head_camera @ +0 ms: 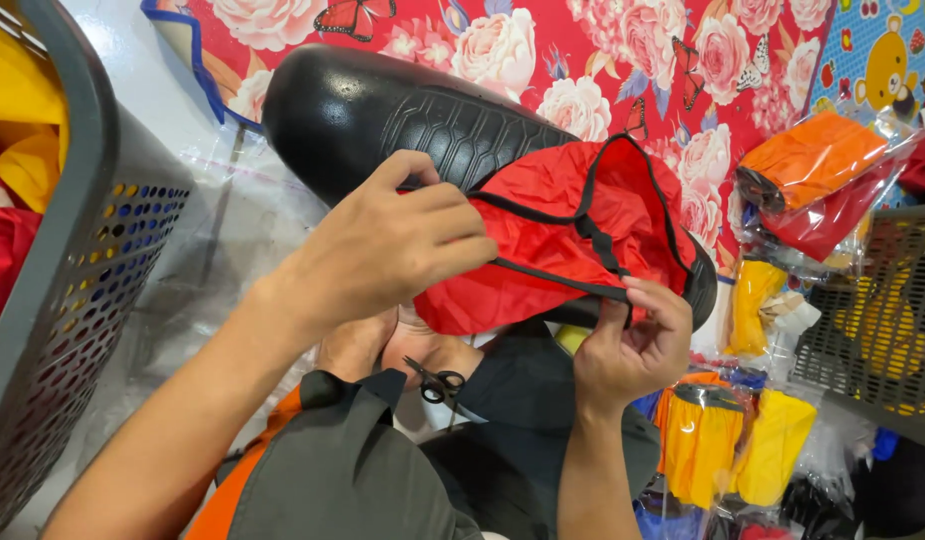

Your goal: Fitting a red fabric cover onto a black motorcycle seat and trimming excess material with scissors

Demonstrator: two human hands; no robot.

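Both hands pinching one red cover [562,235], one black shoe form [402,115]

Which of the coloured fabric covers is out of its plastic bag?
The red cover held by both hands over the black shoe form; the others remain bagged.

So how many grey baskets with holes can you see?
2. One grey perforated plastic basket stands at the left edge, with yellow and red cloth inside. The other grey perforated basket is at the right edge, partly cut off. More may lie outside the picture.
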